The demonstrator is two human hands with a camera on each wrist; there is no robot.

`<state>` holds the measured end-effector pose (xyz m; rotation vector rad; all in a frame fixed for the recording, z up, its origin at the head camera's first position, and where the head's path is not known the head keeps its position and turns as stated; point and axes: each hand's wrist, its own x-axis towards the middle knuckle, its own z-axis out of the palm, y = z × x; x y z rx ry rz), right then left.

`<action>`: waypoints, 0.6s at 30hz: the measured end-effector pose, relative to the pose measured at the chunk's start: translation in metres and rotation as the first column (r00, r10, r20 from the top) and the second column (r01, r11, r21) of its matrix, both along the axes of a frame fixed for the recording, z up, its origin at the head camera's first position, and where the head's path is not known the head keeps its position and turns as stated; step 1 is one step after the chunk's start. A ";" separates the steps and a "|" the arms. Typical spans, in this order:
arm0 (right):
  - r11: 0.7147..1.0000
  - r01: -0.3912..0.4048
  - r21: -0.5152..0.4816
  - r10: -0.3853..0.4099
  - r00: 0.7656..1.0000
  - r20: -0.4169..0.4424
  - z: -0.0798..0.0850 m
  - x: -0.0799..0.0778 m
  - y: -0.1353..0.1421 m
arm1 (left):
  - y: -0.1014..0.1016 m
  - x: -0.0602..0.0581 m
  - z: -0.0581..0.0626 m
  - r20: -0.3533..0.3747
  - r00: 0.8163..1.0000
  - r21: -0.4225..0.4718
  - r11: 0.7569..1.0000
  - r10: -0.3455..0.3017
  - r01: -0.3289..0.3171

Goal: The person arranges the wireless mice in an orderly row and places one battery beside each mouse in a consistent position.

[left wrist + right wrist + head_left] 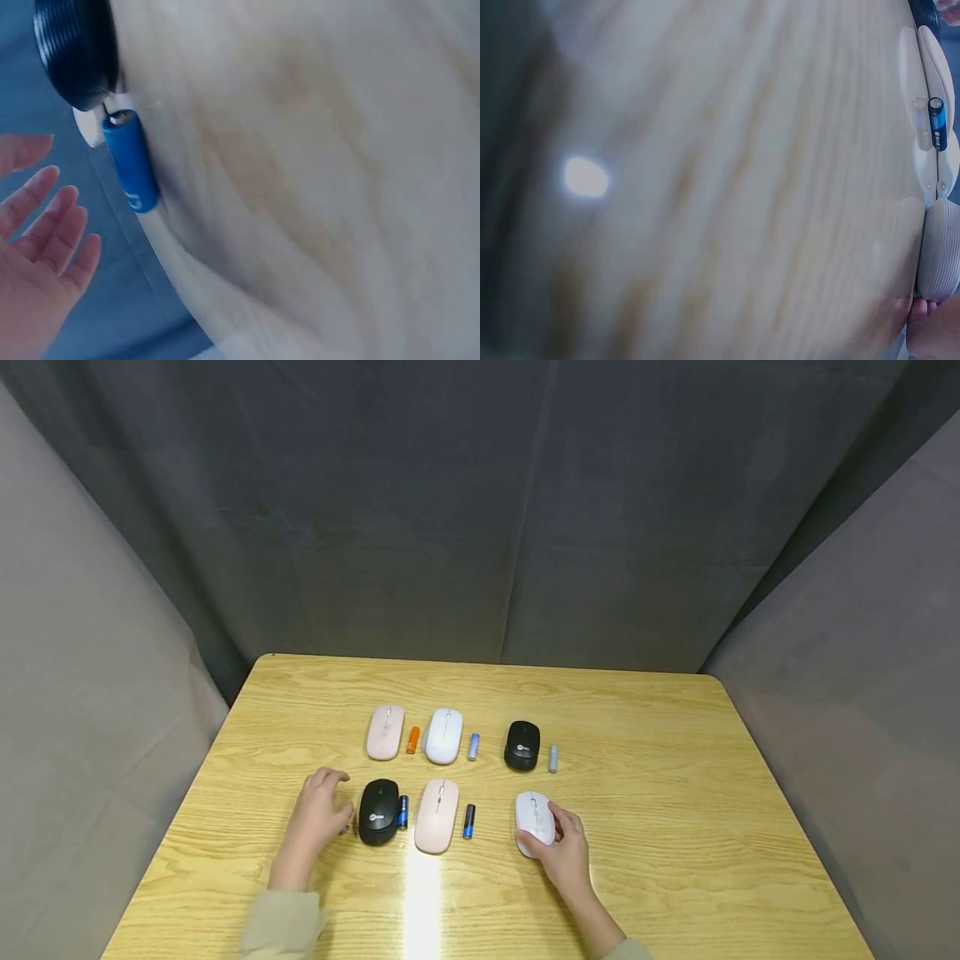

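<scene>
My left hand [318,810] hovers just left of a black computer mouse [378,812], fingers loosely bent and thumb apart. By its thumb lies a small battery [344,829], mostly covered in the head view. The left wrist view has a blue battery [133,161] on the table in front of the spread fingers [56,225], close to the ridged side of the black mouse [79,52]. My right hand [564,852] grips a white mouse [534,820] on the table, thumb at its left side and fingers at its right.
Right of the black mouse are a blue battery [403,812], a pink mouse [437,816] and a black-and-blue battery [469,821]. Behind stand another pink mouse [386,732], orange battery [413,740], white mouse [444,737], pale blue battery [474,747], black mouse [522,745] and grey battery [553,758].
</scene>
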<state>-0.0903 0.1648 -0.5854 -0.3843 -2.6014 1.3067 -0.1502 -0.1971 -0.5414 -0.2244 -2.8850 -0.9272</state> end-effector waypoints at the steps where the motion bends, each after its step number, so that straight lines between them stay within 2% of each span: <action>1: 1.000 -0.001 0.002 0.001 1.000 0.001 0.000 0.000 0.000 | -0.001 0.001 -0.001 0.004 1.000 -0.008 1.000 0.002 -0.002; 11: 1.000 -0.005 0.004 0.005 1.000 0.006 0.001 0.000 0.000 | -0.007 0.003 -0.006 0.063 0.998 -0.019 1.000 0.002 -0.001; 18: 1.000 -0.007 0.008 0.007 1.000 0.010 0.001 0.000 0.000 | -0.008 0.003 -0.007 0.103 0.994 -0.043 0.999 -0.021 0.026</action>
